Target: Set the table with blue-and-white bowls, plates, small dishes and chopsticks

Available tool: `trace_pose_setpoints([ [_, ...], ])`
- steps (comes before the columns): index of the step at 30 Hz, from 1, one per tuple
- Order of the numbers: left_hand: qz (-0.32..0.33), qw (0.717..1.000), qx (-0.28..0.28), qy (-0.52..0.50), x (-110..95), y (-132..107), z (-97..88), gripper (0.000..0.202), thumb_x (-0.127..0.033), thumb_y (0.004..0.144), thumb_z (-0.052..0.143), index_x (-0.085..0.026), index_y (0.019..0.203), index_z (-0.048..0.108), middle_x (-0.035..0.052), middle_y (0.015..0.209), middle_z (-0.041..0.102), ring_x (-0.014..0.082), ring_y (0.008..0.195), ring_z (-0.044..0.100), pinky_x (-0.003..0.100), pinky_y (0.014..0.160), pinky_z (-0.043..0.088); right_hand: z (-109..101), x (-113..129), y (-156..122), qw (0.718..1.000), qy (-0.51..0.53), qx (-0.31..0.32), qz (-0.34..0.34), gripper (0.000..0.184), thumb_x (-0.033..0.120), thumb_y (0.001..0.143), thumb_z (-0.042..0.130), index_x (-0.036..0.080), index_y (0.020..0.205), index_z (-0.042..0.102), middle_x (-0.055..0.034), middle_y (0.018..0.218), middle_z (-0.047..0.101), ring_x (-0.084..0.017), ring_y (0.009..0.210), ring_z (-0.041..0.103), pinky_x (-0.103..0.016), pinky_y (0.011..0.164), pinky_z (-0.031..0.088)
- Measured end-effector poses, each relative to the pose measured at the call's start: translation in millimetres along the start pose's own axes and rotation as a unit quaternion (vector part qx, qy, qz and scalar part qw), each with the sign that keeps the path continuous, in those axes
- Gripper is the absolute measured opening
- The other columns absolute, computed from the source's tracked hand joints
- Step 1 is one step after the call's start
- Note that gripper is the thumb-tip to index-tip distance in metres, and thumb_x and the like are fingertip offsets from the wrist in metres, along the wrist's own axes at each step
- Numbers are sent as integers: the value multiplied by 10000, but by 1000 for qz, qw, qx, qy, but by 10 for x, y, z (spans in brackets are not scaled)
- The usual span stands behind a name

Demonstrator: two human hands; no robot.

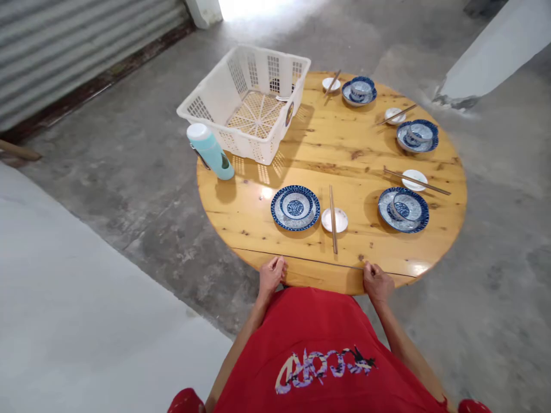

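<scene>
**Curled and Well Apart**

The left hand (pixel 272 274) and right hand (pixel 376 282) rest on the near edge of the round table (pixel 331 158), grip unclear; beyond, chopsticks (pixel 333 219) lie across a saucer (pixel 341 220), long axis aimed at that edge.

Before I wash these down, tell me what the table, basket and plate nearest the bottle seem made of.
Table: varnished wood, by its grain, knots and glossy highlights.
Basket: likely molded plastic, by its uniform white latticed walls.
Plate: probably glazed ceramic, by its blue-and-white pattern; printed melamine remains possible.
</scene>
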State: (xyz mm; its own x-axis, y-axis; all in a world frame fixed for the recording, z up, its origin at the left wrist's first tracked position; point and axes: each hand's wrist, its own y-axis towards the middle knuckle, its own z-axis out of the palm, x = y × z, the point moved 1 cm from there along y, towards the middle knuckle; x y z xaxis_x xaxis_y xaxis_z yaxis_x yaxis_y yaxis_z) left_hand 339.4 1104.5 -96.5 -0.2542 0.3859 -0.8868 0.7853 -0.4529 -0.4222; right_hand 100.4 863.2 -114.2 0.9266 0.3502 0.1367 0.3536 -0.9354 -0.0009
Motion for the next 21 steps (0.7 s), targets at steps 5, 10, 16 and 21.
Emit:
trace_pose_setpoints([
  [5,15,999,30,14,25,2,-21,412,-555,852,490,-185,728,623,-2,606,564,102,475,502,212,441,397,37,6,-7,1000,-9,-14,7,403,401,964,461,199,666,641,-80,656,640,-165,552,454,-287,571,208],
  [10,19,997,53,48,70,31,-30,377,-513,870,466,-196,711,595,-12,573,554,112,473,500,221,464,386,29,35,-8,999,-25,-20,29,385,399,947,504,199,642,627,-66,629,627,-155,531,430,-286,570,221],
  [16,22,996,63,58,35,19,-33,378,-507,876,451,-202,696,584,-16,539,548,123,473,515,231,480,384,23,48,-6,999,-32,-20,28,353,384,939,525,199,671,662,-72,622,625,-163,534,454,-285,567,230],
  [21,-13,996,62,65,-25,4,-38,381,-528,858,461,-204,683,559,-19,527,535,124,487,518,226,486,382,20,48,3,999,-38,-13,27,341,366,936,539,194,680,683,-70,626,626,-160,539,460,-278,564,234],
])
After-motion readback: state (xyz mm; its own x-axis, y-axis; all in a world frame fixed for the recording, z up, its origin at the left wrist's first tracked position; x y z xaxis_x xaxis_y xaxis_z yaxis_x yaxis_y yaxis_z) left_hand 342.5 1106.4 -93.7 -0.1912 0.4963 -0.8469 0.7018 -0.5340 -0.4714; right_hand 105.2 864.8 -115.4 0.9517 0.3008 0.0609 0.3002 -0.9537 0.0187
